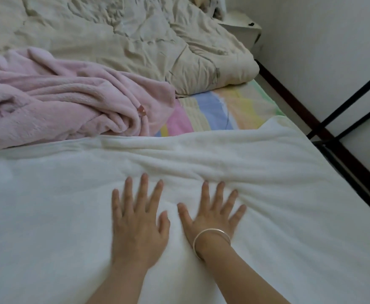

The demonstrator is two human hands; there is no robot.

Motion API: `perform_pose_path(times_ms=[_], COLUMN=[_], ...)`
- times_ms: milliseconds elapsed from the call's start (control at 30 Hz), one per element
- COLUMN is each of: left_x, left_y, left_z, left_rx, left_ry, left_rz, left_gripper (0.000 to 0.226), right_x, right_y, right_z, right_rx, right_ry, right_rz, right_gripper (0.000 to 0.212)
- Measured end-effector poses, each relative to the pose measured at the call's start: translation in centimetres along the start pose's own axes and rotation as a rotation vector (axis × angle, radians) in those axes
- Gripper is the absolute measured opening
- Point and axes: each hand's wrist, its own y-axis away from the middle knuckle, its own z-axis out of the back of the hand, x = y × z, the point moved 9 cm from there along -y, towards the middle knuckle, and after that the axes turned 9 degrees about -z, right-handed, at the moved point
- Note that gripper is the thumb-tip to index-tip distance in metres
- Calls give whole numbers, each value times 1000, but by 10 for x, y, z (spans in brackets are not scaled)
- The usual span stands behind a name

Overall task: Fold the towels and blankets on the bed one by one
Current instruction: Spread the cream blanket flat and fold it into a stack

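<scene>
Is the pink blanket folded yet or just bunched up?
Bunched up, not folded. The pink blanket lies in a crumpled heap of loose rolls beyond the white towel.

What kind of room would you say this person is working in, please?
Probably a bedroom: a striped bed sheet, a rumpled beige quilt and a pink blanket lie beside a white wall.

No legible txt/labels; no brands, nos., signs (pic blurry)
</scene>
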Motion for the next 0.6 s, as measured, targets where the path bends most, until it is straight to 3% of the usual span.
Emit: perform_pose_path(times_ms=[167,233,300,400,467,600], left_x=[1,4,8,4,1,4], left_y=[0,-1,-2,-2,-2,-2], left_z=[-4,-2,-2,2,2,2], left_rx=[29,8,33,13,20,17], left_ry=[-47,-49,-71,-87,-85,-99], left_rz=[-20,6,8,5,14,12], left_gripper=[70,68,66,64,64,64], right_x=[8,21,32,32,23,9], right_y=[-1,-10,-23,-74,-120,-204], right_z=[6,34,75,147,176,180], right_rx=[115,124,83,-57,-148,-186], right_ry=[204,366,373,124,-14,68], right_rz=[92,241,456,651,661,535], right_gripper=[94,92,68,30,23,23])
